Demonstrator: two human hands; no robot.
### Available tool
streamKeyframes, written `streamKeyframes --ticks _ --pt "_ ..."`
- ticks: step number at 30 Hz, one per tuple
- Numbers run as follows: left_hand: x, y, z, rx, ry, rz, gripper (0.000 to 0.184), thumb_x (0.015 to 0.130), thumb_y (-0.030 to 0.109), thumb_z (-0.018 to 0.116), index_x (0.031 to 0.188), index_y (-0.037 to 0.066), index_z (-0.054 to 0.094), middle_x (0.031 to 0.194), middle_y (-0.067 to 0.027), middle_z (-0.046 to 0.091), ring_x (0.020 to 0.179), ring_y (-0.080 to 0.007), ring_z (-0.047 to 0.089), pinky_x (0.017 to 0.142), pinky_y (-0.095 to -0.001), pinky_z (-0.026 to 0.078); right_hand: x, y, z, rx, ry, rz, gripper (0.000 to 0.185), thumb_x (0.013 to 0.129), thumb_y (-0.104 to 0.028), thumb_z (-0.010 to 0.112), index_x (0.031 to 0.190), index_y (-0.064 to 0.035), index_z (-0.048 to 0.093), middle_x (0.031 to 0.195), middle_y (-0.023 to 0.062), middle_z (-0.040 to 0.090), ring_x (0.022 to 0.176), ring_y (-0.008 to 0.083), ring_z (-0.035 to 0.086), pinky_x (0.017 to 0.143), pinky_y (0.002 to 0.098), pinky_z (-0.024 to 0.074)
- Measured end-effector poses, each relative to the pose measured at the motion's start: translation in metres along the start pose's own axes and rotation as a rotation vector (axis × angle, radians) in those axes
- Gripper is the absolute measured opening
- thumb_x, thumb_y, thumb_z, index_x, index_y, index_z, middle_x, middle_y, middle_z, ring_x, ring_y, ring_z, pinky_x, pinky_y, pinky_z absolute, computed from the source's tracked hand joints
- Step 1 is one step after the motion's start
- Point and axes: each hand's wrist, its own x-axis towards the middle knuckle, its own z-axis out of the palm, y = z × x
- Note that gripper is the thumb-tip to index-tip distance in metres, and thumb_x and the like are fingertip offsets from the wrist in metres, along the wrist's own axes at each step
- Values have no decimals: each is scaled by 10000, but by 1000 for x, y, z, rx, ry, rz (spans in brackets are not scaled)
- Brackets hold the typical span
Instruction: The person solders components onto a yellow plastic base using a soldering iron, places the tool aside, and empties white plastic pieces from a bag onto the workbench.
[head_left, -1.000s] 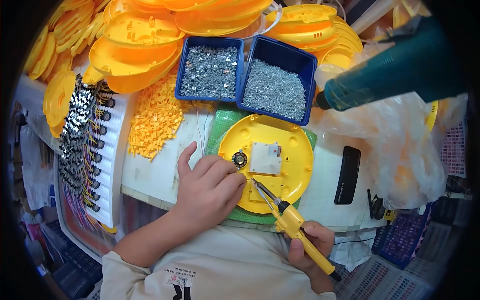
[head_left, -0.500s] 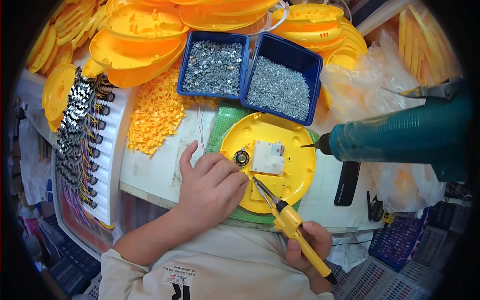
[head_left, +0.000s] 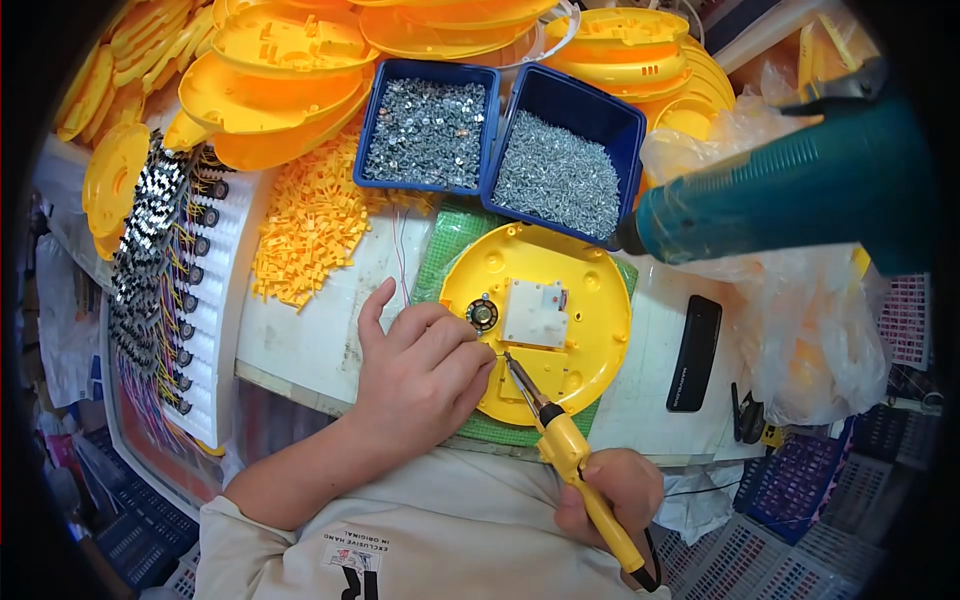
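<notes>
My right hand (head_left: 612, 495) grips a yellow soldering iron (head_left: 566, 447). Its tip is over the lower part of a round yellow plastic shell (head_left: 603, 345), close to my left fingertips. My left hand (head_left: 425, 370) is at the shell's left edge with its fingers curled into a pinch; whatever they hold is hidden. Inside the shell sit a small round speaker (head_left: 482, 315) and a white plastic box (head_left: 535, 318). Below the box is a yellow rectangular cover (head_left: 537, 372). The shell rests on a green mat (head_left: 450, 245).
Behind the shell stand a blue bin of small metal parts (head_left: 425, 130) and a blue bin of screws (head_left: 560, 175). A teal power screwdriver (head_left: 770, 190) hangs at right above a black phone (head_left: 694, 353). Small yellow parts (head_left: 310, 225) and a white foam tray of speakers (head_left: 225, 300) lie left.
The teal screwdriver has swung up and away from the shell. My right hand and the soldering iron's body have shifted slightly left, while the tip and my left hand stay nearly in place.
</notes>
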Motion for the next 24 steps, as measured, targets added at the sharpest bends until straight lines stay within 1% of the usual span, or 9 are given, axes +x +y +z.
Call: streamKeyframes --ticks 3,5,7,10,16,19,24 --pt "0 1 0 0 2 -6 156 732 132 802 838 157 690 893 23 618 994 -208 593 1136 -584 234 1 0 1 -4 3 -15 378 777 -165 727 1073 -49 524 711 90 618 507 223 575 490 343 493" --pt "0 1 0 1 2 -7 157 732 130 804 838 157 691 893 23 617 996 -207 593 1136 -584 234 1 -2 1 -2 19 16 375 752 -152 750 1055 -58 550 708 79 625 519 228 593 492 340 500" --pt "0 0 0 3 2 -5 159 732 129 805 840 156 691 894 23 616 997 -207 592 1135 -585 234 3 -6 0 9 47 73 369 706 -130 798 1015 -76 604 711 57 644 544 236 627 499 331 510" --pt "0 0 0 4 -1 -5 162 732 129 806 843 156 691 896 22 616 998 -208 593 1133 -585 235 5 -7 -1 -18 26 63 393 713 -132 800 1050 -73 607 707 51 639 549 229 627 494 330 507" --pt "0 0 1 8 2 -2 162 731 127 803 841 155 687 893 19 612 998 -211 592 1133 -586 235 9 -2 -8 -12 -108 -67 359 734 -138 825 1024 -60 628 771 49 644 573 218 624 498 323 513" --pt "0 0 1 10 5 -4 163 730 125 801 837 155 682 891 19 610 996 -211 592 1135 -586 232 13 -3 -11 -18 -150 -91 347 751 -133 823 1037 -53 644 796 50 647 578 211 618 501 319 516" --pt "0 1 1 8 12 -8 166 727 123 799 837 157 679 889 20 608 996 -210 592 1138 -586 229 12 -5 -9 -26 -100 -79 382 767 -143 823 1094 -43 652 795 50 649 581 202 622 501 317 517"
